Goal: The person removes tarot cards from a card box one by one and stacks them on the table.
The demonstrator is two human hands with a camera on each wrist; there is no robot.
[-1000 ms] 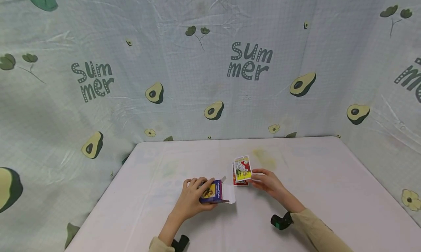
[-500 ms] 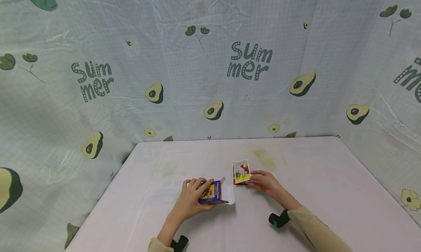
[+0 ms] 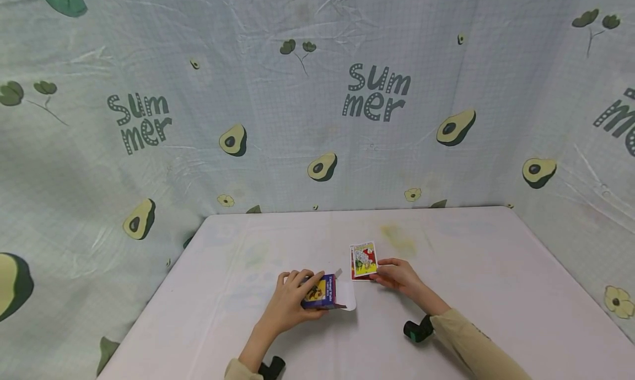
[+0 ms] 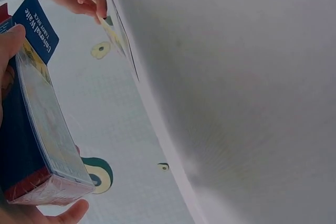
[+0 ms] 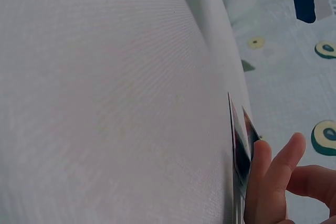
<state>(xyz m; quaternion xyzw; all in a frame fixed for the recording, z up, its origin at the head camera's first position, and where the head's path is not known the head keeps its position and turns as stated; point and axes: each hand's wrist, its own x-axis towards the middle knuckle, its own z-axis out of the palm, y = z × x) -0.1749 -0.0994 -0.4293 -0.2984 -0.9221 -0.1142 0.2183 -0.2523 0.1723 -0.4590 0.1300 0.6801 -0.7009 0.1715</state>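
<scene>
My left hand [image 3: 289,303] grips a blue and purple tarot deck box [image 3: 323,293] from above, its end flap folded out to the right. "Universal Waite Tarot Deck" reads on the flap in the left wrist view, where thumb and fingers wrap the box [image 4: 29,129]. To the right, my right hand [image 3: 402,276] pinches the edge of a yellow and red tarot card [image 3: 365,260]. That card lies low over a red-backed or red-printed card [image 3: 359,278], which shows only at its left and lower margins. In the right wrist view, the cards [image 5: 240,156] appear edge-on beside the fingertips.
A white cloth covers the table [image 3: 238,314], with a yellowish stain [image 3: 399,240] behind the cards. A curtain [image 3: 278,110] printed with avocados hangs at the back and sides. Dark wrist cameras [image 3: 418,329] sit close above the tabletop.
My right hand has lowered the yellow card slightly down and to the left over the red one, with little movement in the last half second. The left hand and box stay nearly in place.
</scene>
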